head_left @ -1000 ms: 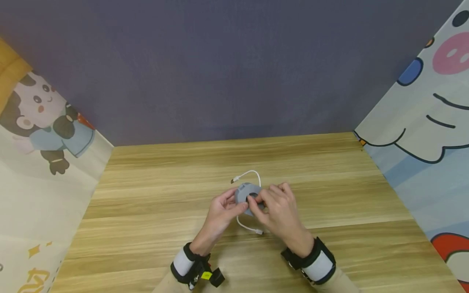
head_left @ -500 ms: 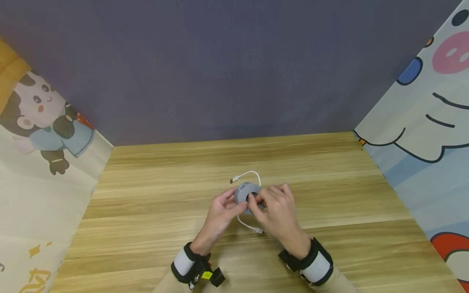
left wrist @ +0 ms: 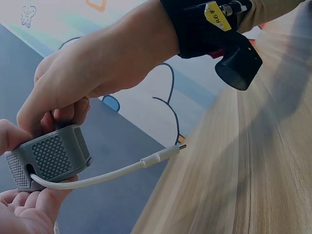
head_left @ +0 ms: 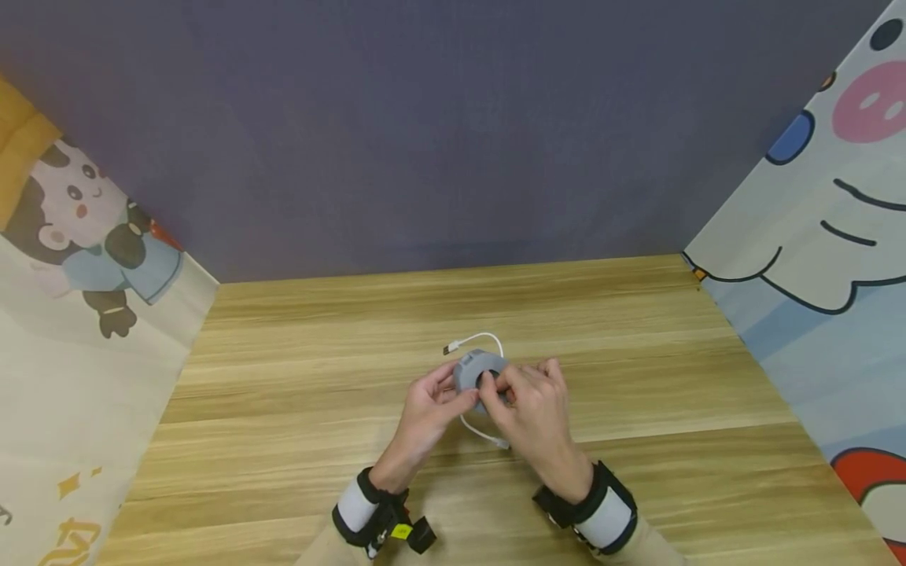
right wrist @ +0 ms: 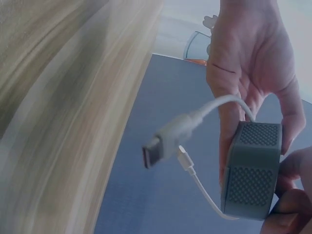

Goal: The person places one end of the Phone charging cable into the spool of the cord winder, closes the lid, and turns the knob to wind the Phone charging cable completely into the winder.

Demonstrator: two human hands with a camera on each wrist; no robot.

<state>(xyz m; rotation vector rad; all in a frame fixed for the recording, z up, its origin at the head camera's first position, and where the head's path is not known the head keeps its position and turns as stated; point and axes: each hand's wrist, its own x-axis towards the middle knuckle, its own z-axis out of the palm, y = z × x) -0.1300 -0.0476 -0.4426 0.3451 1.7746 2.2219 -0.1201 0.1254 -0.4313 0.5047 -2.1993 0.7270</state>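
A grey multi-sided cable winder [head_left: 473, 365] with textured panels is held up off the table in front of me. My left hand [head_left: 429, 404] grips it from the left, thumb on the near face and fingers behind. The bent thumb and index finger of my right hand [head_left: 539, 410] pinch at the dark round centre of its face; the fingers partly cover that spot. A white cable leaves the winder at both ends. Its USB-type plug [head_left: 451, 347] points left above, and another white plug [head_left: 502, 443] hangs below. The right wrist view shows a metal-tipped plug [right wrist: 170, 139] up close.
Below the hands lies a wood-grain table [head_left: 297, 346]. A dark grey-blue panel [head_left: 453, 141] stands at its back edge. Cartoon-printed panels rise on the left [head_left: 141, 314] and right [head_left: 800, 314]. Both wrists wear black and white straps with camera mounts.
The right wrist has swung slightly left while its fingertips stay at the winder's centre. The lower plug has shifted a little up. The left hand holds almost still.
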